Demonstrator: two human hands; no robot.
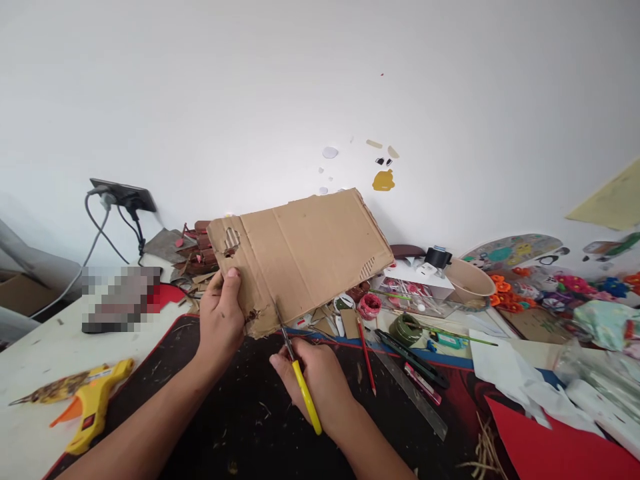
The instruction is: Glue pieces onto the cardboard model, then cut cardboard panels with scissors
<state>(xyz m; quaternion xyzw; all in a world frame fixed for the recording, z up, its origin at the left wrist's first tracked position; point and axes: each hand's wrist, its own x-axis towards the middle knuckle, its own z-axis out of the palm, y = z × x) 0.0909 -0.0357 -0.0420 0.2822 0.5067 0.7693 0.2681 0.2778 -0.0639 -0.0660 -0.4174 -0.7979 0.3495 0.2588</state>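
Observation:
A flat piece of brown corrugated cardboard is held up over the dark mat, tilted, with torn patches at its left end and lower right corner. My left hand grips its lower left edge, thumb on the front face. In my right hand is a pair of scissors with a yellow handle. The scissor blades meet the cardboard's bottom edge, one blade showing in front of it. Part of the scissors is hidden by my right hand.
A yellow glue gun lies at the left on the white table. Right of my hands are a red pencil, a clear ruler, a dark green cutter and paint jars. Red paper covers the right corner.

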